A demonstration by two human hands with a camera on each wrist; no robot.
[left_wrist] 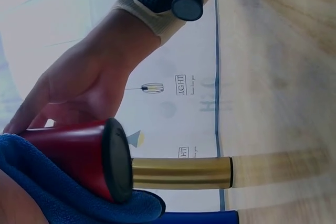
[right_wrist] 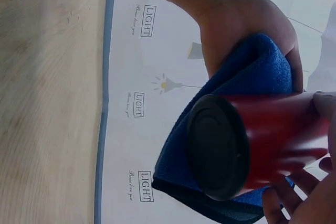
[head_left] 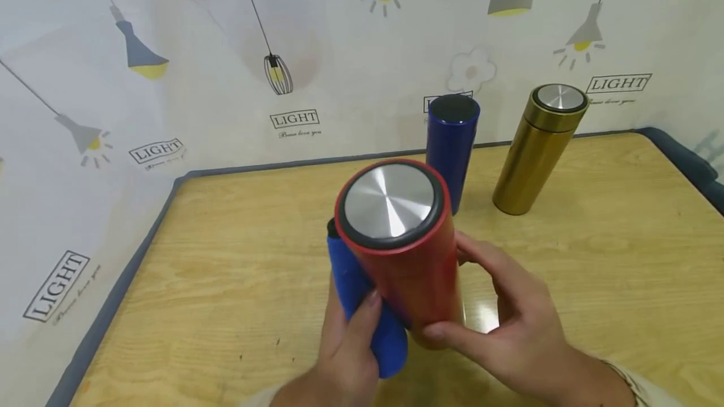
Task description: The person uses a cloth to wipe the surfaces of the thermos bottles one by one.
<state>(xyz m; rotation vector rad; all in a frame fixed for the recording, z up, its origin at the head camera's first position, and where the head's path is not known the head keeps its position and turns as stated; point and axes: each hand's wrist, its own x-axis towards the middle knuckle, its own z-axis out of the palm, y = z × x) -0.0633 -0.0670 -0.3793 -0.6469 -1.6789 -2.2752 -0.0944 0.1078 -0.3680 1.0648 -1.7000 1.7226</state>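
A red thermos flask (head_left: 418,281) with a brushed-metal disc on its lid is held up off the tabletop, tilted so that the lid faces the head camera. Around its right side and lower part curl the thumb and fingers of my right hand (head_left: 520,325). My left hand (head_left: 351,357) holds a blue cloth (head_left: 390,347) with a dark edging against the flask's left side, the thumb on top of the cloth. From the right wrist view, the flask's black base (right_wrist: 218,148) shows, with the cloth behind it. The left fingers are mostly hidden by cloth and flask.
Behind the red flask stands a dark blue flask (head_left: 452,149), partly covered by it. A gold flask (head_left: 534,162) stands upright to its right. The wooden tabletop (head_left: 226,256) ends at a wall covering (head_left: 226,93) printed with lamps and lettering.
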